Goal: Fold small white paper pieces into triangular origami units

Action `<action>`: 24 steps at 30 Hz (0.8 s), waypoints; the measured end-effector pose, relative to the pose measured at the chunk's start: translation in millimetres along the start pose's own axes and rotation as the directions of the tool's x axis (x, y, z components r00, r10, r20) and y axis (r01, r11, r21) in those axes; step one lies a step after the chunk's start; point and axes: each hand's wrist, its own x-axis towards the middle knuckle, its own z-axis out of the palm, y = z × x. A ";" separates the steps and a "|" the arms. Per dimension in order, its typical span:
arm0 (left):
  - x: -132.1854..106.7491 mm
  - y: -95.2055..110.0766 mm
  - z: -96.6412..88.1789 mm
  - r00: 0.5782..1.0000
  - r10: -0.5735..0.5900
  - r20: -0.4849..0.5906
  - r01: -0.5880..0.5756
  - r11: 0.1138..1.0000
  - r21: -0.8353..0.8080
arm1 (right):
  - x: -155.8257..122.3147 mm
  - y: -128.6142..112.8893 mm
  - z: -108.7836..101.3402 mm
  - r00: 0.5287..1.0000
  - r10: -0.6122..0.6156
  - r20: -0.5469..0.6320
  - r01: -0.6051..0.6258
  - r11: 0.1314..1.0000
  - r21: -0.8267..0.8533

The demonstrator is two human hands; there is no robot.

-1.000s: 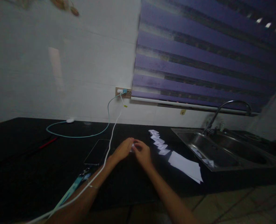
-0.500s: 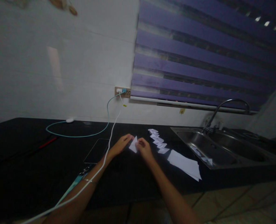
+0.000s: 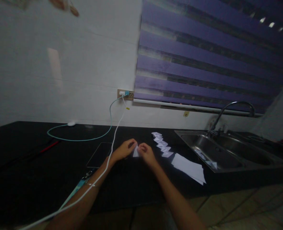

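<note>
Between my two hands is a small piece of folded white paper [image 3: 136,152], partly covered by my fingers. My left hand [image 3: 126,149] pinches its upper left side, and my right hand [image 3: 146,154] pinches its right side. The fingertips of both hands nearly meet at the top of the paper. To the right of my right hand, several folded white paper pieces [image 3: 162,145] lie in an overlapping row. Nearer to me is a stack of flat white paper sheets [image 3: 189,168], slightly fanned.
A dark phone [image 3: 99,155] lies beside my left forearm, with a teal strap [image 3: 72,192] below it. A white cable [image 3: 107,164] runs across my left forearm from the wall outlet [image 3: 132,95]. The steel sink [image 3: 203,143] with its faucet is at the right.
My left hand has moved its fingers over the paper's top and left side. The paper shows less and looks smaller between the hands.
</note>
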 end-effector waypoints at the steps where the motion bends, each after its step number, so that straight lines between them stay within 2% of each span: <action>1: -0.3 0.2 0.5 1.000 -0.011 0.001 0.011 1.000 0.017 | -0.1 -0.4 0.5 1.000 0.001 0.001 -0.001 1.000 -0.002; 6: -0.4 0.0 1.5 1.000 -0.004 -0.022 0.005 0.999 0.054 | 1.9 -0.8 -0.4 0.997 -0.055 -0.052 0.055 0.998 -0.014; 11: -1.2 -1.8 2.5 0.997 -0.068 -0.023 0.069 0.997 0.026 | 5.3 3.6 -5.3 0.985 -0.091 -0.148 0.081 0.994 -0.075; 15: -3.1 -4.4 6.7 0.982 -0.123 0.144 0.135 0.987 -0.081 | 5.6 3.7 -8.6 0.979 -0.095 -0.180 0.073 0.990 -0.124; 17: -4.5 -4.3 8.7 0.965 -0.135 0.223 0.160 0.982 -0.098 | 5.1 2.6 -8.5 0.981 -0.067 -0.183 0.053 0.995 -0.083; 19: -5.6 -3.3 9.9 0.955 -0.153 0.254 0.181 0.979 -0.093 | 5.2 2.2 -7.1 0.984 -0.017 -0.177 0.019 1.000 0.009; 21: -5.7 -1.9 10.0 0.957 -0.170 0.233 0.196 0.976 -0.095 | 6.3 3.2 -5.1 0.982 0.035 -0.185 -0.014 0.994 0.113; 24: -3.0 -0.9 8.5 0.974 -0.199 0.111 0.209 0.973 -0.094 | 8.9 7.6 -2.7 0.974 0.035 -0.226 0.001 0.988 0.154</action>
